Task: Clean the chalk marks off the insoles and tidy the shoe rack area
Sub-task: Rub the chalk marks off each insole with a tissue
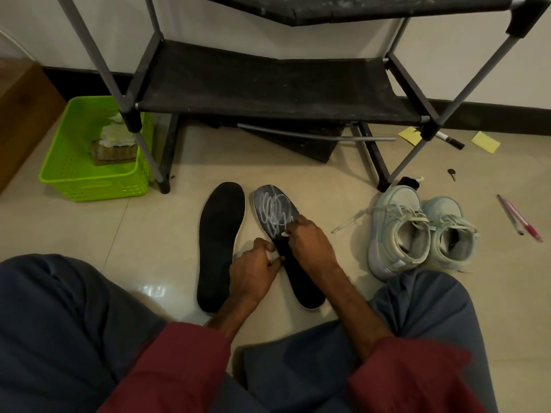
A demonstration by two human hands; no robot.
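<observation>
**Desk:** Sitting cross-legged on the tiled floor (167,234), what room does the person have?

**Photographer:** A bare strip of tile lies between the knees and the shoe rack (268,93), whose front legs stand just beyond the insole tips. Open floor runs left toward the green basket (89,180); the right side is more crowded.

**Desk:** Where are the insoles, and how do they lie?

**Photographer:** Both lie flat on the floor, dead centre, long axes running away from the person, toes toward the rack. The left insole (220,242) is plain black and nearly straight. The right insole (280,234) leans, its toe tipped left, its heel nearer the right knee. White chalk scribbles (274,211) cover its toe half.

**Desk:** And the hands?

**Photographer:** The right hand (310,248) rests on the marked insole, fingers pinched together on a small white piece (285,234) — what it is, I cannot tell. The left hand (253,272) sits between the insoles, fingertips curled against the marked one's inner edge.

**Desk:** What else is around?

**Photographer:** A pair of pale sneakers (417,231) stands just right of the insoles, laces trailing. Further right: pens (520,217), a small key (452,173), a black marker (450,140) and yellow sticky notes (485,141). The basket holds a sponge (114,152) and crumpled cloth (116,132).
</observation>
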